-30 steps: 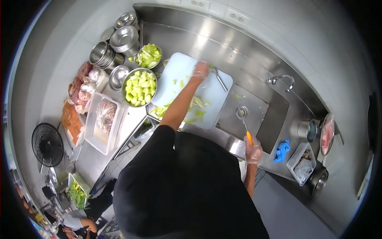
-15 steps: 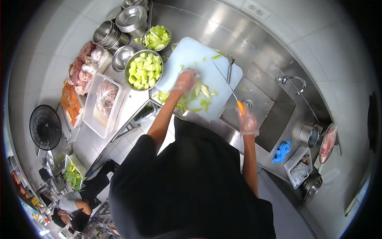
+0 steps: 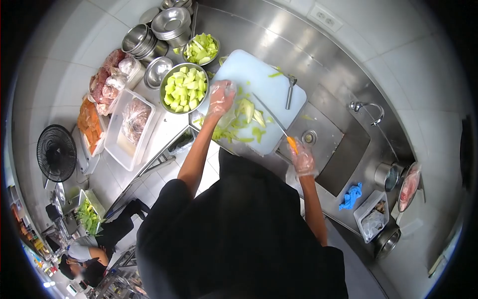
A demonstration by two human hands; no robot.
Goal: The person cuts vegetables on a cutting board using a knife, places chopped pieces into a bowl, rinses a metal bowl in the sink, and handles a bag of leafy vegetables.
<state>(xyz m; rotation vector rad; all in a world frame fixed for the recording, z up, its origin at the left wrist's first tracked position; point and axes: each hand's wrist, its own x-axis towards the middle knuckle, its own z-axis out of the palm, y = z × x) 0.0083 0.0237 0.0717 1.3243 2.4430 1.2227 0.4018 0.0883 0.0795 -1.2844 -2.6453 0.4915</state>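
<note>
My right hand [image 3: 302,158], in a clear plastic glove, is closed around the orange handle of a knife [image 3: 271,114]. Its long blade points up and left over the blue-white cutting board [image 3: 279,134]. My left hand [image 3: 222,98], also gloved, is over the board's left edge, close to a metal bowl of pale green vegetable chunks [image 3: 185,89]; its fingers are not clear enough to show whether they hold anything. Pale green vegetable pieces [image 3: 246,109] and peel scraps [image 3: 229,133] lie on the board between my hands. A metal peeler [image 3: 291,93] rests at the board's right side.
Behind the chunks stands a bowl of green peelings [image 3: 201,49]. Stacked metal bowls [image 3: 171,22] and a plastic tub with bagged meat [image 3: 133,124] are at left. A sink [image 3: 323,142] with a faucet [image 3: 368,110] and a blue cloth [image 3: 351,196] lie right. Another person [image 3: 92,251] is at lower left.
My left hand has moved left, from the vegetable pieces to the board's edge by the bowl. My right hand and the knife have shifted slightly left, the blade now lower over the board.
</note>
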